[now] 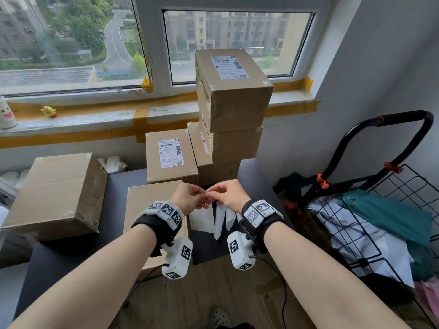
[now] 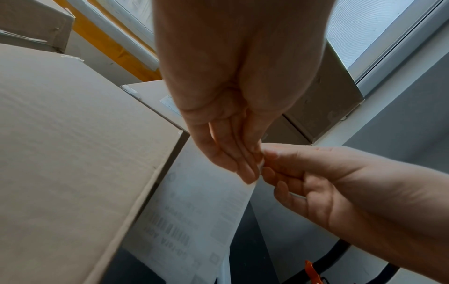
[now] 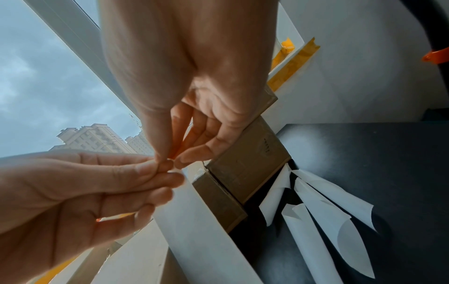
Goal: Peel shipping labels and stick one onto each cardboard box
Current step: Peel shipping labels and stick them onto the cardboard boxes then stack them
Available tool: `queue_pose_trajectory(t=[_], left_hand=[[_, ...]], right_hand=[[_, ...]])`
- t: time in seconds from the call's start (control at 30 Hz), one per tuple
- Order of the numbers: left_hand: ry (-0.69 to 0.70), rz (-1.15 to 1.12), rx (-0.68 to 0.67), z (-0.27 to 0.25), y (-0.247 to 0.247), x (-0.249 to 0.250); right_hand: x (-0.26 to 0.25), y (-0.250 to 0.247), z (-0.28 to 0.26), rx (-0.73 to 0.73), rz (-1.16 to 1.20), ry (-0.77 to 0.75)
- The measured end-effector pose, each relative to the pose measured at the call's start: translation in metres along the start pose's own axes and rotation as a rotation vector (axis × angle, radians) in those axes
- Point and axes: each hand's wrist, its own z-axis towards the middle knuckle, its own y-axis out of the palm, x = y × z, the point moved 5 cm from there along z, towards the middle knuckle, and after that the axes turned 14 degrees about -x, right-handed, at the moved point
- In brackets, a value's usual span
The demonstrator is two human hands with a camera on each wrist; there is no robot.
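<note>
Hands meet above a dark table (image 1: 118,186): the left hand (image 1: 190,198) and right hand (image 1: 231,194) both pinch the top corner of a white label sheet (image 1: 202,219), which hangs beside an unlabelled cardboard box (image 1: 147,200). Curled backing papers (image 1: 221,219) lie below.

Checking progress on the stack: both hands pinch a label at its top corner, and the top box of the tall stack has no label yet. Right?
Not quite. The top box already carries a label, as the head view shows. Both the left hand and right hand do pinch the label sheet at its top corner.
</note>
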Motion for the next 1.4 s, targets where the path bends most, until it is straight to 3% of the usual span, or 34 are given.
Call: queue_pose_trajectory(t=[0.63,1.03,1.2,1.4], left_hand=[[-0.063,0.104,0.087,0.002,0.003,-0.002],[-0.028,0.124,0.031,0.002,0.003,0.0],[-0.078,0.056,0.049,0.002,0.0,-0.005],[-0.149,-0.21,0.066,0.003,0.002,-0.005]], right_hand=[[0.005,0.003,0.006,-0.017,-0.042,0.032],[0.004,-0.003,0.0,-0.045,0.028,0.045],[0.004,-0.008,0.001,0.022,0.091,0.056],[-0.002,0.001,0.002,0.025,0.12,0.028]])
